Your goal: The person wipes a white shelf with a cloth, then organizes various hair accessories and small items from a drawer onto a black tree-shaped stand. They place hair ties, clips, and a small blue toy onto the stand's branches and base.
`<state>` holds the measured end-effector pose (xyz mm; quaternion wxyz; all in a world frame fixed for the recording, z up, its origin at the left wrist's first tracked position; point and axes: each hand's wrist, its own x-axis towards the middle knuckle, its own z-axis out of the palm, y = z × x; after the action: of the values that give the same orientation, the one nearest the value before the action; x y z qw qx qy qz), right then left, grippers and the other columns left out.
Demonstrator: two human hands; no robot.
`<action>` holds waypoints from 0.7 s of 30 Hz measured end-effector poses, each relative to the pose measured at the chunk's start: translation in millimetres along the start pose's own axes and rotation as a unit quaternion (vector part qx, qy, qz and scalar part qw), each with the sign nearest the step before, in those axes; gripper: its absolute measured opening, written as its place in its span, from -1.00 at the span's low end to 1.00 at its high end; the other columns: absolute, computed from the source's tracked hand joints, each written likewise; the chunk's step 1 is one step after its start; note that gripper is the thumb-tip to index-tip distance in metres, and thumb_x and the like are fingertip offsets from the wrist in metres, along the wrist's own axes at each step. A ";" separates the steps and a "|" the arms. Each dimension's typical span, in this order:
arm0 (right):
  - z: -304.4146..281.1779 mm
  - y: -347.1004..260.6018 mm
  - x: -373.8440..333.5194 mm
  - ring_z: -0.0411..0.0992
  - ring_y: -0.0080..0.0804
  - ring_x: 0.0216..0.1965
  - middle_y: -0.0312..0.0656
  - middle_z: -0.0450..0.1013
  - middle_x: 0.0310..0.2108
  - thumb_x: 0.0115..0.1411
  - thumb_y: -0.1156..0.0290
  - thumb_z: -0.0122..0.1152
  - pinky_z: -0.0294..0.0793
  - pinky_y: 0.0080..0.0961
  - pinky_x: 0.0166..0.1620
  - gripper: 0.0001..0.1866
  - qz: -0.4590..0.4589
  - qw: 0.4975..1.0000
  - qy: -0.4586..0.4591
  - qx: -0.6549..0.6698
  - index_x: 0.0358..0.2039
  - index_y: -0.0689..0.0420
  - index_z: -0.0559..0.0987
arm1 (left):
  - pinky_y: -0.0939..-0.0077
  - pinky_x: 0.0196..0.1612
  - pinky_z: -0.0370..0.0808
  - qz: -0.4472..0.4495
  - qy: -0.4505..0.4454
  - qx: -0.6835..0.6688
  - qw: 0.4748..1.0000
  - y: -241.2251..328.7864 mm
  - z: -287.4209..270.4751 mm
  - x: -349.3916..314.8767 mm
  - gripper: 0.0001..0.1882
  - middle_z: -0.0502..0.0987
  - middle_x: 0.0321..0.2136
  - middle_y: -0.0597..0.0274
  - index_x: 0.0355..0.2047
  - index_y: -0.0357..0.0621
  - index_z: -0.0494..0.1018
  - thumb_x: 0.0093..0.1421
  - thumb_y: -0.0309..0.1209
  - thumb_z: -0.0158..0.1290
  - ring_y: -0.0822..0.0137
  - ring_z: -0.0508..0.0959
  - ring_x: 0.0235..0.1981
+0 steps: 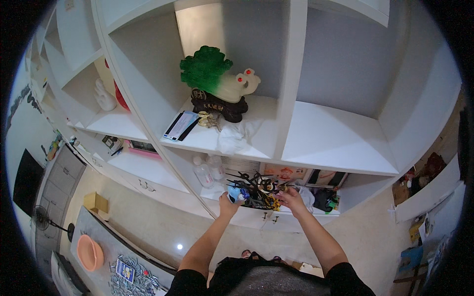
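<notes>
My left hand point(228, 204) is closed around a small blue-and-white item point(238, 194), whose exact kind I cannot make out. To its right, my right hand point(292, 199) pinches something small at the edge of a tangled heap of black strips point(253, 185). Yellow and black strands point(271, 201) hang at the front of this heap, between my hands. Both hands are at the front of the lower shelf. Two clear plastic bottles point(202, 172) stand left of the heap, and a dark bundle point(324, 200) lies right of my right hand.
Above, a green-and-white cabbage ornament point(217, 84) stands on a dark base beside a crumpled white cloth point(238, 137) and a card point(181, 126). At lower left, an orange basin point(90, 252) and many metal pieces point(131, 281) lie on a grey table point(106, 232).
</notes>
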<state>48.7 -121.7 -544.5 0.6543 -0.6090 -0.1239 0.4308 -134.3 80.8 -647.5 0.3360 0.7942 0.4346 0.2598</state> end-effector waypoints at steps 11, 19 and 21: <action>8.3 1.9 7.8 0.47 -0.41 -0.18 -0.23 0.46 -0.25 0.08 0.37 0.24 0.50 -0.49 -0.23 -0.76 0.000 1.000 0.010 0.025 -0.26 0.12 0.42 | 0.22 -0.09 0.38 -0.067 -0.049 0.063 0.995 40.5 -0.3 0.1 0.23 0.28 -0.16 -0.12 0.13 -0.27 -0.05 -0.52 -0.26 0.46 -0.07 0.37 -0.14; 9.0 4.4 11.2 0.46 -0.42 -0.16 -0.24 0.46 -0.24 0.09 0.38 0.22 0.48 -0.50 -0.21 -0.74 0.015 0.999 0.020 0.021 -0.23 0.12 0.40 | 0.28 -0.25 0.40 0.046 -0.040 0.057 0.997 -7.0 -2.6 -4.5 -0.14 0.41 -0.39 0.03 -0.11 -0.30 0.24 -0.43 -0.28 0.43 0.02 0.44 -0.33; 11.2 5.4 11.5 0.46 -0.42 -0.16 -0.25 0.45 -0.24 0.09 0.39 0.22 0.48 -0.51 -0.22 -0.74 0.018 0.999 0.020 0.025 -0.22 0.12 0.40 | 0.28 -0.28 0.41 0.008 -0.071 0.035 0.997 -2.6 -4.4 -7.2 -0.33 0.44 -0.45 0.06 -0.17 -0.26 0.34 -0.30 -0.30 0.37 0.04 0.46 -0.36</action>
<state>45.7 -106.4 -551.0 0.6639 -0.6031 -0.0894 0.4330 -142.2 76.9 -647.5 0.3358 0.8255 0.4118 0.1901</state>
